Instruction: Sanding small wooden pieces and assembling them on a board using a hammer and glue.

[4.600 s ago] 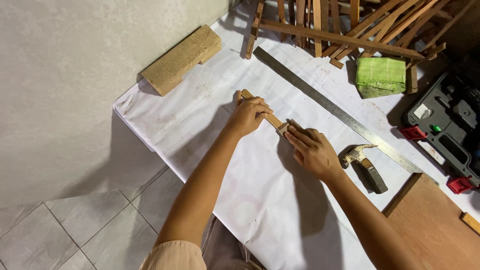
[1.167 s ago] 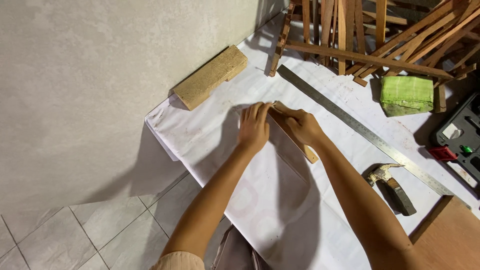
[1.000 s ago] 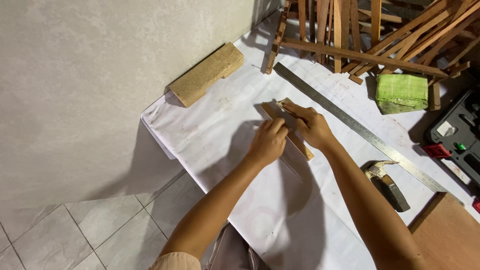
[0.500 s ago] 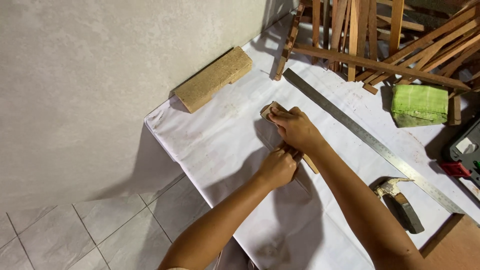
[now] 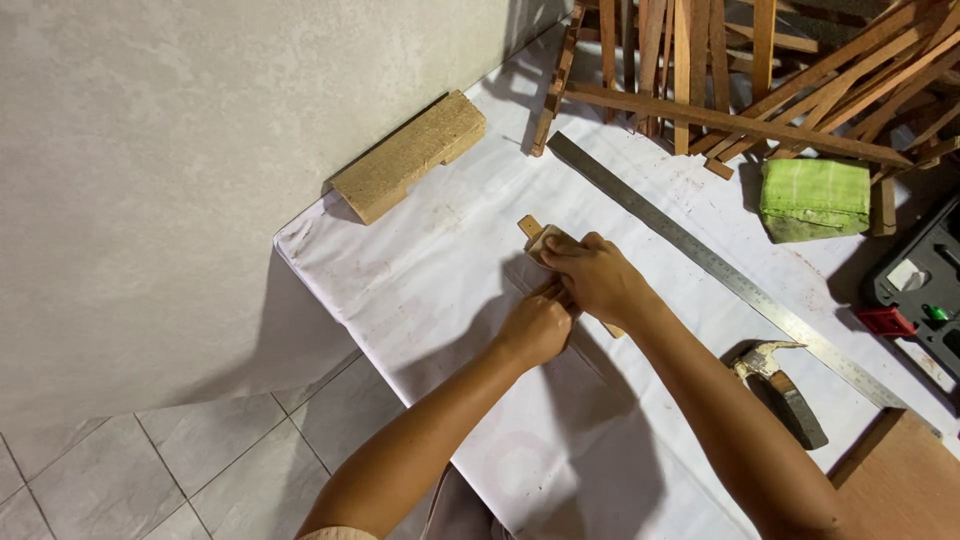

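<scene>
From my remote seat I see my right hand (image 5: 598,283) closed over a thin wooden strip (image 5: 531,228) that lies flat on the table (image 5: 420,270), fingers curled down on a small pale piece at the strip's far end, which pokes out at about 10 o'clock from the knuckles. My left hand (image 5: 535,327) sits just at 7 o'clock of the right, touching it, fingers pinched shut against the near part of the same strip; how much of the strip it grips I cannot tell, since both hands cover it. The strip's lower end shows just beside my right wrist at about 5 o'clock. The table wears a white sheet with faint reddish smudges. At 2 o'clock from the hands, near but apart, a long steel ruler (image 5: 700,260) runs diagonally across the sheet. At 4 o'clock a claw hammer (image 5: 780,385) lies beyond my right forearm, its head near the ruler. At 10 o'clock a pale wooden block (image 5: 410,155) rests against the wall. At 1 o'clock a heap of wooden slats (image 5: 720,70) is piled at the table's far end, with a folded green cloth (image 5: 812,198) beside it, and a dark tool case (image 5: 925,295) at 3 o'clock.
</scene>
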